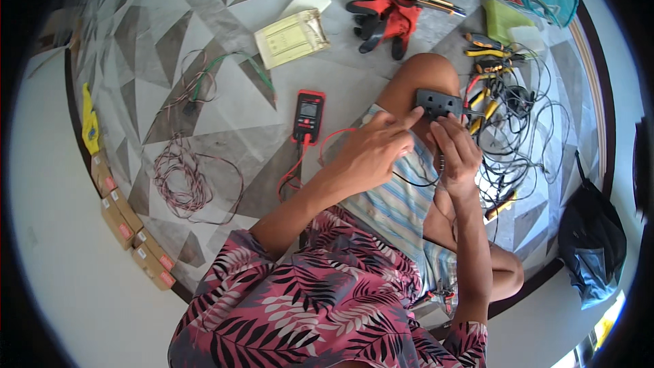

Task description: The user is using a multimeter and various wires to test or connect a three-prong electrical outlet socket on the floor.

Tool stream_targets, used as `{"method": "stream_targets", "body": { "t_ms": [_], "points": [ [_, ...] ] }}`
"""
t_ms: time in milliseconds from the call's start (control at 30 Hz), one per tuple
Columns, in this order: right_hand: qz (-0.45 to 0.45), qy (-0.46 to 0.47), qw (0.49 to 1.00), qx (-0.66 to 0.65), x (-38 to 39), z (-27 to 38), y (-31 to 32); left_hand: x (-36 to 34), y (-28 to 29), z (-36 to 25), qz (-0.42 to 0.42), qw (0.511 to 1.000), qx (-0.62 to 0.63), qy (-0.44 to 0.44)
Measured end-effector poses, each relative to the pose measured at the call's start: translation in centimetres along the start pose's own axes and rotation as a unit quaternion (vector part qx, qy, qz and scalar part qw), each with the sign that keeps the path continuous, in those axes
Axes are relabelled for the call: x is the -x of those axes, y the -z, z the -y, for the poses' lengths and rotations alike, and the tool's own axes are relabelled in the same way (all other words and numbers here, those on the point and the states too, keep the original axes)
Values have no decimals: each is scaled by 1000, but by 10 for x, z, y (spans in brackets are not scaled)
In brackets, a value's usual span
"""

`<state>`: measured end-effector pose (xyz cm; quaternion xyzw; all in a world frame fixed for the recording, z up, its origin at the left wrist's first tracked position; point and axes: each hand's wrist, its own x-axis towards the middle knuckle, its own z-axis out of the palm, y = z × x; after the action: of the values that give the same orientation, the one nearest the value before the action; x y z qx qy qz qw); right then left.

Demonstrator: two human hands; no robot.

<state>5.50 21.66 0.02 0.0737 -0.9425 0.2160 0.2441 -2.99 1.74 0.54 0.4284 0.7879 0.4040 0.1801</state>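
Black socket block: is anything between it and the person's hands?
Nothing visible: the right hand is at the lower edge of the black socket block and the left hand points a finger at its lower left corner. Tangled cables lie to the right.

Black socket [439, 103] at right grip [456, 153]

Head-worn fisheye view, looking down around the multimeter [308, 117]
The left camera of a side-by-side pair looks down from the wearer's head at close range: floor [238, 105] surrounds the multimeter, the patterned shirt [300, 307] fills the frame below it, left hand [375, 150] and right hand [456, 153] lie to its right, and the wall [48, 184] curves left of it.
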Motion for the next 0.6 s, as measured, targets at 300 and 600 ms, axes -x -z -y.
{"method": "stream_targets", "body": {
  "t_ms": [300, 600],
  "points": [
    [7, -13, 1000, -27, -9, 4, 0, 4, 10, 1, 12, 1000, 4, 7],
    [12, -33, 999, -30, -4, 4, 6, 3, 9, 0, 30, 1000, 2, 2]
  ]
}}
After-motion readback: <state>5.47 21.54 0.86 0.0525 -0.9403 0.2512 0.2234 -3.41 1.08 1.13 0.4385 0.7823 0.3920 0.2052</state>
